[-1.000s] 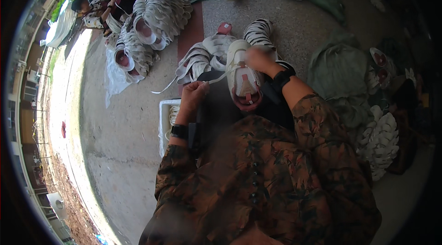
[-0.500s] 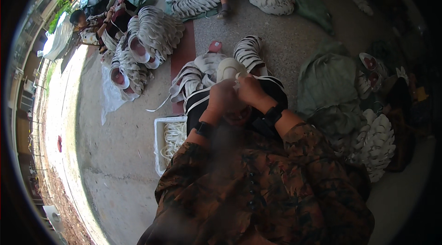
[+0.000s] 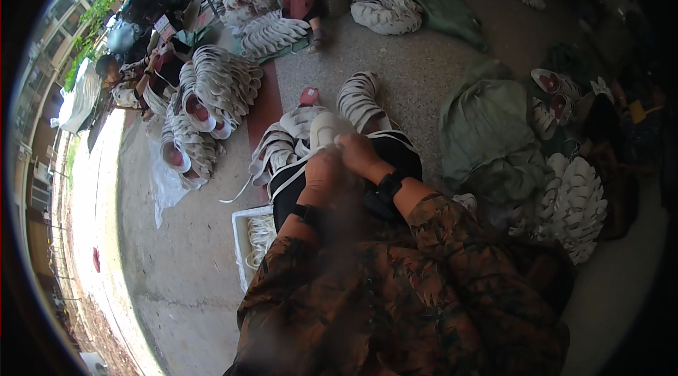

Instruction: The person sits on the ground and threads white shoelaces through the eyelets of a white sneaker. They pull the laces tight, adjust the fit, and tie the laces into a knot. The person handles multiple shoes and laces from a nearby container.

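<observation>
Above my lap I hold a white shoe upper [image 3: 329, 125], its rounded toe pointing away from me. My left hand [image 3: 323, 172] is closed at its near edge, partly blurred by a smear over the picture. My right hand [image 3: 359, 153] pinches its right side, close beside the left. What lies between the fingers is hidden. Just beyond, on either side of my knees, lie a row of nested white uppers [image 3: 359, 98] and a looser bunch of white uppers [image 3: 272, 146] with a strip trailing left. A small red object [image 3: 308, 96] sits behind them.
Left of my lap stands a white foam box [image 3: 241, 252] holding white cords. Big piles of uppers [image 3: 222, 83] lie at far left near a seated person [image 3: 126, 86]. A green cloth sack [image 3: 480, 122] and more uppers [image 3: 572, 206] are on the right.
The whole view has shifted, so things sit further left and most sit lower. My right hand has come slightly nearer my left; both still grip the shoe upper.
</observation>
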The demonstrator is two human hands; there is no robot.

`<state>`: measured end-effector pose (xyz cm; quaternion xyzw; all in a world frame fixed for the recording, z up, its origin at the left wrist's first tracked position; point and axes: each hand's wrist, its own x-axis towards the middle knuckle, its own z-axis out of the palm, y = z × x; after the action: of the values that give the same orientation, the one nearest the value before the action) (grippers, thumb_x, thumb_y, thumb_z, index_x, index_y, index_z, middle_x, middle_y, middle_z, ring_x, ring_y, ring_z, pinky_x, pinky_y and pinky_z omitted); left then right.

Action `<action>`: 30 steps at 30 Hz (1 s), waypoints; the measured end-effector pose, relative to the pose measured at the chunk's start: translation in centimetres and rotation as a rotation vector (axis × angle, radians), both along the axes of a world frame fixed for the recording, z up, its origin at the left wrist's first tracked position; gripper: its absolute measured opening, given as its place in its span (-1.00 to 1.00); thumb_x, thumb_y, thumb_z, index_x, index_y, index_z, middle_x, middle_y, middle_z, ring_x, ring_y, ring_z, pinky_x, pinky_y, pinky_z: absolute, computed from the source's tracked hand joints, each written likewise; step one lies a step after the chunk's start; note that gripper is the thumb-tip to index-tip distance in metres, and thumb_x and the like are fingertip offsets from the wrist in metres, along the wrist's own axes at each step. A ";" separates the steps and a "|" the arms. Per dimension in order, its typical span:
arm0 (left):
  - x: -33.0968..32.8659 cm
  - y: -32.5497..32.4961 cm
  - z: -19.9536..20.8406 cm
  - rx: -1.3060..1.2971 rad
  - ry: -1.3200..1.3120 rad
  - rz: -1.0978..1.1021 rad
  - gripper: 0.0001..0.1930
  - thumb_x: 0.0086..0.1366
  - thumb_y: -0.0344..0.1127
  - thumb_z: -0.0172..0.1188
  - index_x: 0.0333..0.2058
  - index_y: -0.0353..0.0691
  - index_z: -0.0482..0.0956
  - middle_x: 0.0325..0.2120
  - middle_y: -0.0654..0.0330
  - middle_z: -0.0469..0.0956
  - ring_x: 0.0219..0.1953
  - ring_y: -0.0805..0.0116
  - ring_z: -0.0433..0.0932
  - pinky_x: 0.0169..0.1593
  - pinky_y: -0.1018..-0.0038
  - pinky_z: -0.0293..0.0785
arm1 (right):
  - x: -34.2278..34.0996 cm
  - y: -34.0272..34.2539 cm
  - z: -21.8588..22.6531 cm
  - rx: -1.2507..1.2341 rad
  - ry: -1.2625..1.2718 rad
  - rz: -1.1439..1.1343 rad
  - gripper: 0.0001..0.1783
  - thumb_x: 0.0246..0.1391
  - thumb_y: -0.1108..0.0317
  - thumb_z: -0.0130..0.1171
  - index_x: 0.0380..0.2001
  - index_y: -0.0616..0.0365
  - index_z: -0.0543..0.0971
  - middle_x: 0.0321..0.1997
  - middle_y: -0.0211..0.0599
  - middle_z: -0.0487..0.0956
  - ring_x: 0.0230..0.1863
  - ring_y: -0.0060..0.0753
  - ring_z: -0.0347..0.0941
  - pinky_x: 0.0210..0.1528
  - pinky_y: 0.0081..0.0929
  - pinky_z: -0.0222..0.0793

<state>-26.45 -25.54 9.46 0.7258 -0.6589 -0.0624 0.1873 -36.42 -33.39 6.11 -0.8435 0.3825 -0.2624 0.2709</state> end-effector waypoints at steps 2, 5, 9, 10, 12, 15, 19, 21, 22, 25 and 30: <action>0.5 -0.2 -1.1 0.032 -0.073 0.018 -0.85 0.14 -0.29 0.06 -0.36 -0.21 0.51 -0.41 0.01 0.57 -0.35 0.08 0.60 -0.32 0.25 0.52 | 0.5 0.4 0.8 -0.022 0.028 -0.007 -0.90 -0.06 0.37 0.07 -0.50 0.12 0.55 -0.41 0.01 0.54 -0.29 0.11 0.48 -0.27 -0.12 0.39; 0.6 -1.0 -2.4 0.053 -0.150 0.046 -0.86 0.17 -0.31 0.01 -0.37 -0.22 0.49 -0.43 0.01 0.57 -0.40 0.07 0.60 -0.36 0.26 0.54 | 1.0 0.0 0.2 -0.067 0.146 -0.010 -0.87 -0.07 0.34 0.07 -0.53 0.13 0.56 -0.43 -0.02 0.55 -0.30 0.08 0.50 -0.26 -0.12 0.40; 1.1 -1.6 -2.9 0.035 -0.123 0.023 -0.85 0.18 -0.32 -0.01 -0.33 -0.23 0.47 -0.45 0.02 0.57 -0.42 0.07 0.60 -0.36 0.25 0.54 | 1.1 -1.1 -0.8 -0.012 0.149 -0.005 -0.85 -0.06 0.34 0.08 -0.54 0.16 0.56 -0.42 0.01 0.55 -0.28 0.08 0.49 -0.23 -0.12 0.40; 1.0 -1.4 -2.8 0.053 -0.139 0.032 -0.85 0.18 -0.32 -0.01 -0.33 -0.23 0.47 -0.45 0.03 0.57 -0.41 0.08 0.60 -0.36 0.26 0.54 | 1.0 -1.1 -0.7 0.027 0.144 0.014 -0.85 -0.05 0.34 0.08 -0.54 0.16 0.56 -0.41 0.02 0.55 -0.28 0.09 0.49 -0.23 -0.12 0.39; 0.9 -1.1 -2.5 0.065 -0.182 0.026 -0.85 0.18 -0.32 -0.01 -0.32 -0.22 0.47 -0.45 0.06 0.57 -0.40 0.10 0.60 -0.35 0.27 0.54 | 0.8 -1.2 -0.4 0.034 0.105 0.055 -0.85 -0.06 0.35 0.07 -0.55 0.18 0.55 -0.40 0.03 0.55 -0.27 0.11 0.48 -0.22 -0.12 0.38; -0.2 -0.7 -0.5 0.089 -0.234 0.024 -0.84 0.15 -0.28 0.03 -0.34 -0.21 0.47 -0.45 0.11 0.55 -0.37 0.14 0.60 -0.34 0.30 0.54 | 0.4 -0.7 -0.1 0.065 0.042 0.076 -0.87 -0.09 0.38 0.07 -0.58 0.19 0.53 -0.41 0.05 0.53 -0.26 0.14 0.46 -0.22 -0.11 0.37; -1.1 -0.3 0.9 0.116 -0.173 -0.002 -0.82 0.08 -0.26 0.12 -0.36 -0.22 0.47 -0.41 0.04 0.57 -0.37 0.09 0.60 -0.33 0.27 0.52 | -0.5 -0.2 0.1 0.005 -0.025 -0.074 -0.90 -0.17 0.43 0.10 -0.65 0.20 0.49 -0.54 0.04 0.50 -0.39 0.15 0.47 -0.35 -0.13 0.37; -0.6 0.5 0.6 0.062 -0.174 0.005 -0.80 0.03 -0.25 0.16 -0.37 -0.19 0.48 -0.43 0.07 0.55 -0.39 0.08 0.59 -0.33 0.27 0.52 | -0.3 0.1 0.1 -0.055 -0.056 -0.099 -0.90 -0.20 0.43 0.12 -0.68 0.20 0.48 -0.57 0.04 0.49 -0.43 0.14 0.47 -0.40 -0.13 0.37; 0.1 0.9 -1.0 0.013 -0.185 0.001 -0.79 0.01 -0.24 0.18 -0.37 -0.18 0.48 -0.45 0.08 0.53 -0.40 0.09 0.59 -0.34 0.27 0.52 | 0.0 0.3 -0.3 -0.102 -0.053 -0.081 -0.90 -0.20 0.43 0.13 -0.68 0.19 0.48 -0.57 0.04 0.49 -0.44 0.13 0.47 -0.41 -0.13 0.36; 0.8 1.4 -2.6 -0.079 -0.211 -0.054 -0.76 -0.04 -0.22 0.21 -0.37 -0.14 0.48 -0.49 0.13 0.50 -0.43 0.10 0.58 -0.37 0.28 0.51 | 0.3 -0.5 -0.3 -0.047 0.069 -0.020 -0.89 -0.23 0.38 0.19 -0.62 0.20 0.54 -0.50 0.03 0.53 -0.36 0.09 0.50 -0.30 -0.15 0.41; 0.5 2.1 -2.6 -0.238 -0.183 -0.124 -0.71 -0.08 -0.18 0.25 -0.34 -0.09 0.49 -0.48 0.18 0.49 -0.40 0.15 0.56 -0.33 0.30 0.50 | 0.1 -2.4 -0.5 0.022 0.072 0.119 -0.90 -0.28 0.41 0.15 -0.71 0.19 0.47 -0.60 0.03 0.48 -0.54 0.08 0.42 -0.49 -0.26 0.32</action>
<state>-25.97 -23.44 6.84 0.6590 -0.7196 0.0710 0.2071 -36.36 -35.77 5.62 -0.8705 0.3443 -0.2110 0.2815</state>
